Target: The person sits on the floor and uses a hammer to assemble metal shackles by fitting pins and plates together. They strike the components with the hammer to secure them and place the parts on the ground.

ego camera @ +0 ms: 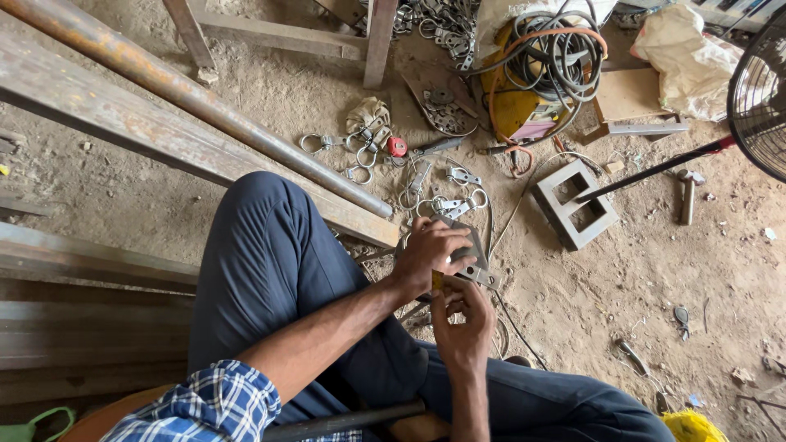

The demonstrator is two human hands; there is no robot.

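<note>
Seated person's left hand [427, 250] grips a metal bracket [473, 255], right hand [460, 323] pinches a small yellow piece [437, 281] against it; similar ring fittings [385, 151] lie on the floor [622, 278].

Both hands, left [427, 250] and right [461, 323], grip a grey metal bracket [473, 260] above the dirt floor [622, 278]; ring clamps [368, 147] lie near.

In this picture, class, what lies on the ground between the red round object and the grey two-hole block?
Head view: scattered metal rings and brackets lie between the red round object and the grey block.
</note>
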